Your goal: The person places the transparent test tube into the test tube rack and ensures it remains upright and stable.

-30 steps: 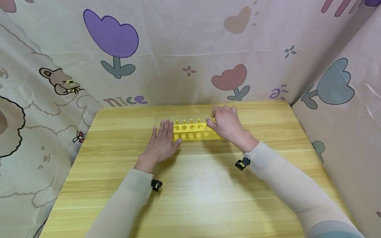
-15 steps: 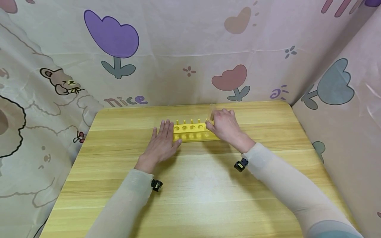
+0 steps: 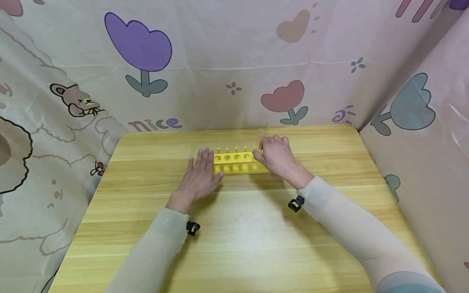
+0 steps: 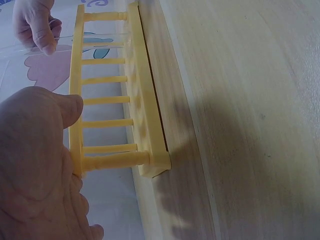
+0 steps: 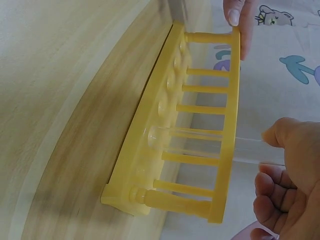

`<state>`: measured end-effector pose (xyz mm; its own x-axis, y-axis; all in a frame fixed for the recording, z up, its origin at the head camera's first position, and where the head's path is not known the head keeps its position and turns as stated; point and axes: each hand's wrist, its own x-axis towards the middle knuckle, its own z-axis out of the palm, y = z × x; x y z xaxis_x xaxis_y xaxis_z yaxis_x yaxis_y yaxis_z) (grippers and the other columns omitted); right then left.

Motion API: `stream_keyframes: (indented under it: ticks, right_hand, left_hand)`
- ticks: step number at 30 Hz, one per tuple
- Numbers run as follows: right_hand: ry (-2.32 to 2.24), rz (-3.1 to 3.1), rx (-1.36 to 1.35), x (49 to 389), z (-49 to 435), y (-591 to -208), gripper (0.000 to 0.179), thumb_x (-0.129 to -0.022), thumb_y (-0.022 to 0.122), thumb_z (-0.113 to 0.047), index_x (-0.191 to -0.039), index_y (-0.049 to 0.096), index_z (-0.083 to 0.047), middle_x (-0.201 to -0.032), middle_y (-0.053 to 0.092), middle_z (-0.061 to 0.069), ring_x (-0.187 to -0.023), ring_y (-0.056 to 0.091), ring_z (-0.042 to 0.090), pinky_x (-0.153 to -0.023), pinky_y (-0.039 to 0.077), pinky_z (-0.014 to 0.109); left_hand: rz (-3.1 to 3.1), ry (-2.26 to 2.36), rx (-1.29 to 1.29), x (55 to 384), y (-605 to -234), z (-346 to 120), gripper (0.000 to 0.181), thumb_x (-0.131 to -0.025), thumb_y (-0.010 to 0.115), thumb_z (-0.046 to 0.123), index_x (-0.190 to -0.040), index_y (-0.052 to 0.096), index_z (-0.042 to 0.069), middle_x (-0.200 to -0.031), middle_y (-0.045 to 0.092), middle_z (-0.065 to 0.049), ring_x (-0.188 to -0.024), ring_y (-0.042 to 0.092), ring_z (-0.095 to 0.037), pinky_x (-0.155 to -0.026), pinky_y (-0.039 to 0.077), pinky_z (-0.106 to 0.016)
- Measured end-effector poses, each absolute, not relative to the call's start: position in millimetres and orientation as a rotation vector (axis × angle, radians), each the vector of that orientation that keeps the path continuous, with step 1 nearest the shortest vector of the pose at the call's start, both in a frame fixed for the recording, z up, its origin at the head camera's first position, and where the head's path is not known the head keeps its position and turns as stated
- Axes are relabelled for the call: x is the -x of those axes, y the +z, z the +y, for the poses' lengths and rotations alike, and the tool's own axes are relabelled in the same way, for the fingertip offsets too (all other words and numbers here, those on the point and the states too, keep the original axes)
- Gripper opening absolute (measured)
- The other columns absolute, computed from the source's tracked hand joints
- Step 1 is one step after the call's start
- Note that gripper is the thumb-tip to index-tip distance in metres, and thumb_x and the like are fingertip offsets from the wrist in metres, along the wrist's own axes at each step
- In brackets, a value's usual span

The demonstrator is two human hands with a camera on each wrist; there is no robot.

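Note:
A yellow test tube rack (image 3: 234, 158) stands on the table, holes along its top plate and thin pegs along its back. My right hand (image 3: 280, 156) pinches a clear test tube (image 5: 252, 150) near its upper part. The tube passes through the top plate toward the rack's right end, its rounded bottom at a hollow of the base (image 5: 132, 165). My left hand (image 3: 198, 175) rests against the rack's left end, fingers straight, thumb (image 4: 72, 107) at the top plate's front edge. Behind the right hand, part of the rack's right end is hidden in the head view.
The wood-grain table (image 3: 234, 236) reaches toward me in front of the rack. Behind it hangs a printed curtain (image 3: 205, 73), and more curtain closes in both sides. Small black wrist cameras (image 3: 192, 228) sit on the sleeves.
My right hand has shifted slightly left and toward me with the test tube, which now stands more upright. The left hand and rack have stayed in place.

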<state>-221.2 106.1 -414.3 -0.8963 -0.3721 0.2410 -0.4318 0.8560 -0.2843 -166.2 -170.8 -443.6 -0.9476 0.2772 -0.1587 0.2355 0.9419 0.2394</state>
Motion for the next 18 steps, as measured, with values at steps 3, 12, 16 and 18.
stream_keyframes:
  ticks: [3,12,16,18]
  right_hand:
    - [0.493,-2.855,-0.625,220.8,106.0,-413.2,0.031,-0.101,0.068,-0.038,-0.094,0.065,-0.008,-0.085,0.07,0.008,-0.085,0.057,0.03,-0.088,0.039,0.049]
    - [0.479,-2.861,-0.616,220.6,106.3,-413.1,0.032,-0.101,0.069,-0.039,-0.095,0.065,-0.008,-0.086,0.071,0.009,-0.087,0.059,0.031,-0.087,0.039,0.049]
    - [0.473,-2.862,-0.613,220.9,106.3,-413.0,0.033,-0.101,0.069,-0.04,-0.095,0.065,-0.008,-0.085,0.07,0.009,-0.086,0.059,0.031,-0.087,0.039,0.049]
    - [0.472,-2.861,-0.615,221.0,106.4,-412.8,0.033,-0.101,0.07,-0.04,-0.095,0.065,-0.008,-0.084,0.069,0.008,-0.086,0.058,0.031,-0.087,0.039,0.049]
  left_hand:
    - [2.903,0.328,-0.385,166.3,-443.6,-171.0,0.085,-0.112,0.032,0.053,-0.168,-0.004,0.001,-0.176,-0.014,-0.016,-0.164,-0.01,-0.036,-0.132,-0.002,-0.06]
    - [2.892,0.338,-0.379,165.1,-441.7,-171.1,0.085,-0.112,0.029,0.056,-0.167,-0.007,0.002,-0.175,-0.015,-0.016,-0.163,-0.014,-0.033,-0.132,-0.005,-0.059]
    - [2.897,0.333,-0.385,164.2,-440.6,-171.2,0.085,-0.112,0.027,0.057,-0.167,-0.006,0.002,-0.176,-0.014,-0.016,-0.163,-0.014,-0.033,-0.132,-0.004,-0.059]
    - [2.903,0.333,-0.389,163.9,-440.4,-171.0,0.085,-0.112,0.027,0.057,-0.167,-0.005,0.001,-0.176,-0.013,-0.017,-0.164,-0.012,-0.034,-0.132,-0.002,-0.06]
